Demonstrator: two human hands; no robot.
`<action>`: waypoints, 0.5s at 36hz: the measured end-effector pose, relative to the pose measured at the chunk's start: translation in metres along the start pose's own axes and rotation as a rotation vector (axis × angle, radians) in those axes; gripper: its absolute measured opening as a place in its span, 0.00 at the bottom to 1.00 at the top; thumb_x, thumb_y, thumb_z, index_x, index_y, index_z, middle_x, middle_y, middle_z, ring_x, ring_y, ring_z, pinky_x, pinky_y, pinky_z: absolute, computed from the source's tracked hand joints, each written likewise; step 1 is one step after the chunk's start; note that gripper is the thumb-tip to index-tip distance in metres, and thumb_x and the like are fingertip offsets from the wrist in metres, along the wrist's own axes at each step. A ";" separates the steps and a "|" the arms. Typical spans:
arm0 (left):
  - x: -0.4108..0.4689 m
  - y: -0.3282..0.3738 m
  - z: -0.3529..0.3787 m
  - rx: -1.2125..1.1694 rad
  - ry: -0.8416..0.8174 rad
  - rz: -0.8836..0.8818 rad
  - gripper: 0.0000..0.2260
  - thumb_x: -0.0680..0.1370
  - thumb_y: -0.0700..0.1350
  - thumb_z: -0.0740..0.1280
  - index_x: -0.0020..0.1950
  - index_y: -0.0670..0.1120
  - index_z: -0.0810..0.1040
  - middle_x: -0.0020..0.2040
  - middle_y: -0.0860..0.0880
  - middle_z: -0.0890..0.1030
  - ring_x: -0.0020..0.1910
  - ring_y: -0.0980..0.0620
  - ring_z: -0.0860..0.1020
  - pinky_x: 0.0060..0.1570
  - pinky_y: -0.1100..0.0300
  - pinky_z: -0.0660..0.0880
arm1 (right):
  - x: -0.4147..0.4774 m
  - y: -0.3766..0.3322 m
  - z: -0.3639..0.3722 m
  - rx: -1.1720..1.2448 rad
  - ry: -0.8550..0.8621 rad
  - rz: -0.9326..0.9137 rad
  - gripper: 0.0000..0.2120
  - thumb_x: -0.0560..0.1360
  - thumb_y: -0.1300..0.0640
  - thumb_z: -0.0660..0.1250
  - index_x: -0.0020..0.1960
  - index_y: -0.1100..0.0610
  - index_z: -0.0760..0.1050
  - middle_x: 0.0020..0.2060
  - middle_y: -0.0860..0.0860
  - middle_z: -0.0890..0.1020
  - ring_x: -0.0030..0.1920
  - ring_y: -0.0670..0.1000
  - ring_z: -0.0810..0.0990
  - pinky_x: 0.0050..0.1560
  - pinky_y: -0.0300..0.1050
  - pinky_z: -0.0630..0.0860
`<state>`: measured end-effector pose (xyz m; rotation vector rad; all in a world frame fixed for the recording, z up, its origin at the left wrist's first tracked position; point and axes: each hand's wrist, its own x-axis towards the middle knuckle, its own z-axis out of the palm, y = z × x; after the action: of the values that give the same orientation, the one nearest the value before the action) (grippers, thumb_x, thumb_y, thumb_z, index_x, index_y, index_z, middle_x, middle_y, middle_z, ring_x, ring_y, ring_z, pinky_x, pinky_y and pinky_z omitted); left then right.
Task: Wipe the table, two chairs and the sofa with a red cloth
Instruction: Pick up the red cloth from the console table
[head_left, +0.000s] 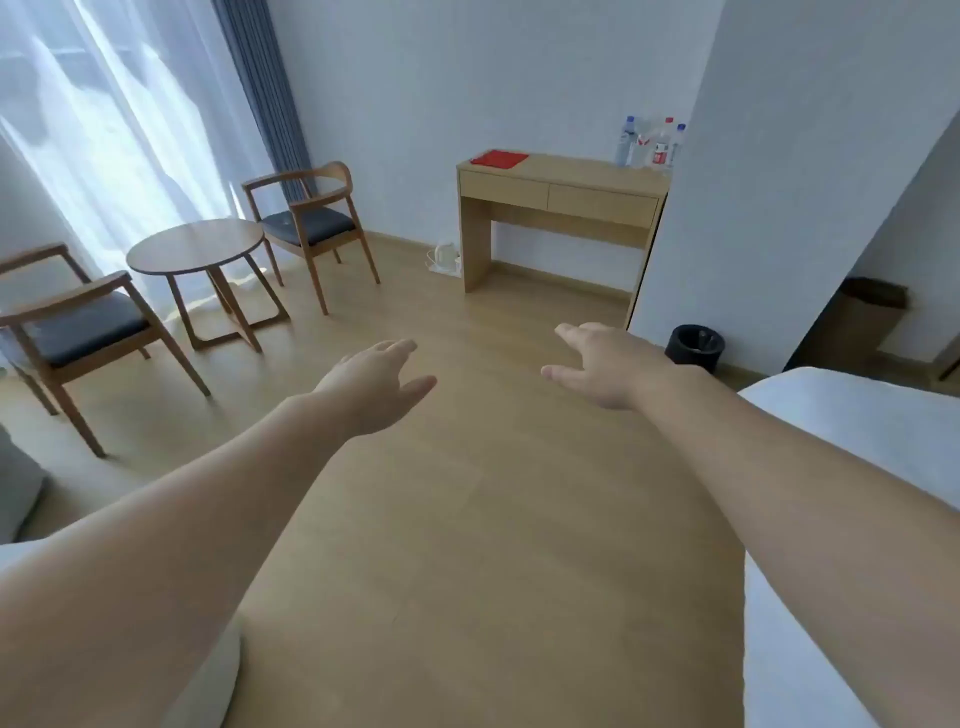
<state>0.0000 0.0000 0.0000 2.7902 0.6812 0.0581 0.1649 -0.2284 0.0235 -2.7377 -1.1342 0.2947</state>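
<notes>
A folded red cloth lies on the left end of a light wooden desk against the far wall. A round wooden table stands at the left by the window, with one wooden chair behind it and another chair at its near left; both have dark seat pads. A grey sofa edge shows at the far left. My left hand and my right hand are stretched out over the floor, fingers straight, holding nothing, far short of the desk.
Several water bottles stand on the desk's right end. A white kettle sits on the floor beside the desk. A black bin stands by the wall corner. A white bed fills the right side. Wooden floor lies ahead.
</notes>
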 end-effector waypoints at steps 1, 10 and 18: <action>0.006 -0.004 0.000 -0.003 -0.004 0.003 0.30 0.78 0.63 0.58 0.77 0.52 0.57 0.75 0.51 0.64 0.69 0.46 0.68 0.68 0.49 0.66 | 0.006 -0.003 0.003 -0.013 -0.003 0.005 0.34 0.79 0.36 0.55 0.79 0.48 0.51 0.77 0.49 0.57 0.75 0.53 0.60 0.68 0.51 0.64; 0.058 -0.029 0.030 -0.016 -0.106 0.041 0.30 0.78 0.63 0.57 0.76 0.51 0.58 0.74 0.49 0.65 0.69 0.44 0.67 0.68 0.49 0.65 | 0.055 -0.003 0.034 -0.050 -0.078 0.065 0.34 0.78 0.36 0.56 0.78 0.49 0.52 0.76 0.51 0.59 0.73 0.55 0.63 0.68 0.53 0.67; 0.102 -0.035 0.047 -0.003 -0.116 0.057 0.29 0.80 0.60 0.58 0.76 0.48 0.58 0.73 0.49 0.66 0.69 0.45 0.68 0.68 0.52 0.64 | 0.106 0.006 0.044 -0.072 -0.107 0.066 0.33 0.79 0.37 0.55 0.79 0.49 0.51 0.77 0.51 0.57 0.74 0.54 0.62 0.67 0.50 0.66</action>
<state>0.0800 0.0651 -0.0572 2.7847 0.5731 -0.0909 0.2318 -0.1542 -0.0331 -2.8574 -1.1016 0.4215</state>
